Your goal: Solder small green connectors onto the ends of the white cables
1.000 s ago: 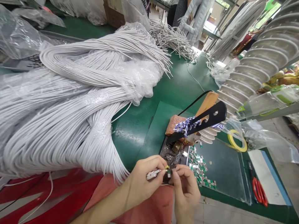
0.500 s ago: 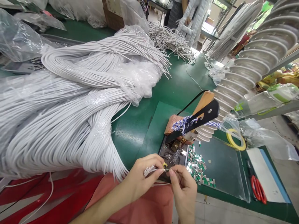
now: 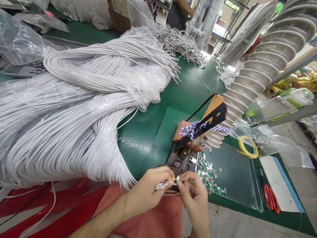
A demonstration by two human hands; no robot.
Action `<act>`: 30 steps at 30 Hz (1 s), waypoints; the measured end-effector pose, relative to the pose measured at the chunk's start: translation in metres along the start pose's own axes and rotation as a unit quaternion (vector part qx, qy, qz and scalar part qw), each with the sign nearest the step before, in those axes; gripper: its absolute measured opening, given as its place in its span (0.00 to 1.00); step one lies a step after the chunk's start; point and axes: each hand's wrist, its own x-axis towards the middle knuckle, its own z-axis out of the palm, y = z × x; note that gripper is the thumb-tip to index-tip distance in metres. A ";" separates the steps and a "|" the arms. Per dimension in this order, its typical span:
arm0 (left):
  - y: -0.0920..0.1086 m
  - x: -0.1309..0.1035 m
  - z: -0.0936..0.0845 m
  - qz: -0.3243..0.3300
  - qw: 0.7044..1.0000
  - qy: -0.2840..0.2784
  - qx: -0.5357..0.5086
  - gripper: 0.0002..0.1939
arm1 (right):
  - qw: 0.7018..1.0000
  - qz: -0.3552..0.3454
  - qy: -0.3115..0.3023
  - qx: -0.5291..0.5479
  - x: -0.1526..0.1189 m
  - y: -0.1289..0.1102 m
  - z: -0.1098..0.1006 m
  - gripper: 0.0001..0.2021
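Observation:
My left hand (image 3: pixel 151 186) is closed around white cables (image 3: pixel 160 186), their cut ends bunched between thumb and fingers. A bit of yellow shows at its fingertips. Close beside it, my right hand (image 3: pixel 194 195) pinches a small silver-and-green connector (image 3: pixel 177 178), partly hidden by the fingers. The two sets of fingertips almost meet over the front of a dark tray (image 3: pixel 171 155). Above the tray leans a black slotted metal bar (image 3: pixel 210 120), bound with blue-and-white cord (image 3: pixel 190 131) near a reddish brick (image 3: pixel 180 129).
Large bundles of white cable (image 3: pixel 74 132) cover the left side of the green table (image 3: pixel 138 145). Loose connectors (image 3: pixel 208 175) lie to the right, near yellow tape (image 3: pixel 248 147) and red-handled scissors (image 3: pixel 271 197). A ribbed hose (image 3: pixel 267 62) slants down. Another person (image 3: pixel 178 15) stands behind.
The cable ends in my left hand have turned and lie more closely together. My right fingertips have shifted slightly, and the connector's silver part now shows. The person behind has moved an arm.

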 end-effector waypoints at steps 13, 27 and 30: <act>-0.003 -0.001 0.002 0.018 0.999 0.027 0.016 0.14 | 1.000 -0.013 -0.002 -0.019 0.001 0.001 -0.006 0.07; -0.002 0.001 -0.006 -0.013 1.000 -0.009 -0.004 0.08 | 0.998 0.014 -0.035 -0.059 0.002 0.002 -0.005 0.10; 0.000 0.001 -0.005 -0.001 1.000 0.009 -0.006 0.09 | 0.999 0.001 -0.010 -0.041 0.002 -0.001 -0.003 0.10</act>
